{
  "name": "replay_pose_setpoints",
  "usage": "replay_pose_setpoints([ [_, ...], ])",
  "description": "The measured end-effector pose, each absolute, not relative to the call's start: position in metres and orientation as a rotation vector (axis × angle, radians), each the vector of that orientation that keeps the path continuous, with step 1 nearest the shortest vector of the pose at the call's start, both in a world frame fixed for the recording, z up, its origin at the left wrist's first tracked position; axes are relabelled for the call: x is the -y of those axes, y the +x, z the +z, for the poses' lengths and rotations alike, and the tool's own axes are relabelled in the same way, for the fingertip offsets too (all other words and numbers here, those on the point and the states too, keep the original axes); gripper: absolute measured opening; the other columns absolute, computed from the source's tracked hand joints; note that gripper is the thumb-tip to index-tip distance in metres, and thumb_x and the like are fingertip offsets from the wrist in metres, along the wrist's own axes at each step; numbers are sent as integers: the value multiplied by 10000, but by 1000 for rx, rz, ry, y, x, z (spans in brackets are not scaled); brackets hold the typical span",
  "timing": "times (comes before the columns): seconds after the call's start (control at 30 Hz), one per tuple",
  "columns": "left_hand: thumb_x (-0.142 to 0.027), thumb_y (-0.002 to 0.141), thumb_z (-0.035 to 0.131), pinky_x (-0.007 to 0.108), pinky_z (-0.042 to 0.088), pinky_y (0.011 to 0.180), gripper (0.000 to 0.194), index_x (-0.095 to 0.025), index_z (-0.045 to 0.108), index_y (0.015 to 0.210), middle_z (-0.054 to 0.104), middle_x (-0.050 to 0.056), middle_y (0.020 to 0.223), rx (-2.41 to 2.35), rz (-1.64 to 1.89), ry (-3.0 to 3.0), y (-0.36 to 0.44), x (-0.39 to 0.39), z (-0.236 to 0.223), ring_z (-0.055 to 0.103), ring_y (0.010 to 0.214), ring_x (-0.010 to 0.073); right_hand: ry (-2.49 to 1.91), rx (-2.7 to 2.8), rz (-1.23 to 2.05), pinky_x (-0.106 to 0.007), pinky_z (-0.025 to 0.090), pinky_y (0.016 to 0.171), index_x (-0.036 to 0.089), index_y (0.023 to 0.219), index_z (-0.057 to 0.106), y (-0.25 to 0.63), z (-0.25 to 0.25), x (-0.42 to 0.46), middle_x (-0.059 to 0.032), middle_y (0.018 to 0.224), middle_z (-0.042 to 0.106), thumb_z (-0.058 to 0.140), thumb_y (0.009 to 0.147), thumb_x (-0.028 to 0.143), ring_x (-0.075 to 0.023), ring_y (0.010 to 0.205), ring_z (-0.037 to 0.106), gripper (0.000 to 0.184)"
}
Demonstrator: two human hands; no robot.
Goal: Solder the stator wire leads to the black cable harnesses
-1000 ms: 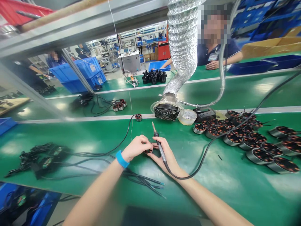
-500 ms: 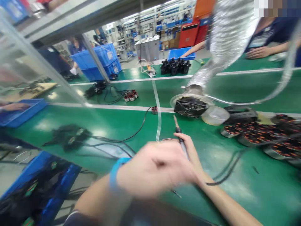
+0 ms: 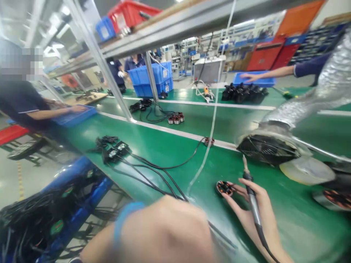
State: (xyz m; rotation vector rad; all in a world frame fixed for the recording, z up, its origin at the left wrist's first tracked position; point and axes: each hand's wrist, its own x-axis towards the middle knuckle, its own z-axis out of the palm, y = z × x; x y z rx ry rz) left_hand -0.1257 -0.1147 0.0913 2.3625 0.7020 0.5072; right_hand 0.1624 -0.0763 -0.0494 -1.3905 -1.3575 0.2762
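Note:
My right hand [image 3: 261, 212] holds a soldering iron [image 3: 253, 204] with its tip pointing up and away. Its thumb and fingertips are also at the side of a round motor stator [image 3: 224, 187] with orange-brown windings, on or just above the green bench. My left hand [image 3: 167, 230], with a blue wristband, is in the near foreground, blurred, its back towards me. Its fingers are hidden. Black cables [image 3: 164, 179] run from black connector parts [image 3: 116, 151] to behind this hand. One cable leads to another stator [image 3: 209, 141] by the white strip.
A fan [image 3: 268, 148] with a silver duct [image 3: 309, 95] stands at the right, with more stators [image 3: 333, 200] near it. Blue bins [image 3: 152, 78] stand across the bench. A blue crate of cables [image 3: 55, 215] is at lower left. Co-workers' arms reach in at both sides.
The view has swung left. My left hand has moved down and nearer, away from my right hand. The stator by my right fingers, mostly covered before, now shows.

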Motion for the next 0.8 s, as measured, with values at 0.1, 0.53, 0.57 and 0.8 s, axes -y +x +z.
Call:
replay_pose_setpoints([
  [0.1,-282,1001,410,268,524,741,316,-231,720,1028,649,76,919,-1022,392,2457,-118,68,83,635,797,159,-1424,1326,325,-448,601,890,244,1252,502,158,-42,81,-95,1138,599,773,773,447,-232,891,723,587],
  [0.53,-375,990,470,244,468,667,255,-214,665,1024,596,27,909,-1056,-38,2798,-106,35,13,624,797,155,-1450,1366,292,-511,555,954,248,1274,504,164,-50,76,-100,1154,610,797,731,473,-261,915,708,657],
  [0.57,-371,991,468,245,464,659,253,-215,666,1018,593,28,930,-1015,-34,2808,-101,34,13,620,785,149,-1457,1366,296,-499,563,944,247,1276,499,163,-49,77,-101,1157,606,792,738,471,-258,923,705,653],
  [0.8,-287,939,576,228,472,715,128,-251,686,991,624,3,1047,-718,-15,2761,-81,31,19,639,815,132,-1433,1386,280,-397,631,828,241,1252,487,159,-40,82,-84,1130,565,689,849,453,-222,899,707,499],
])
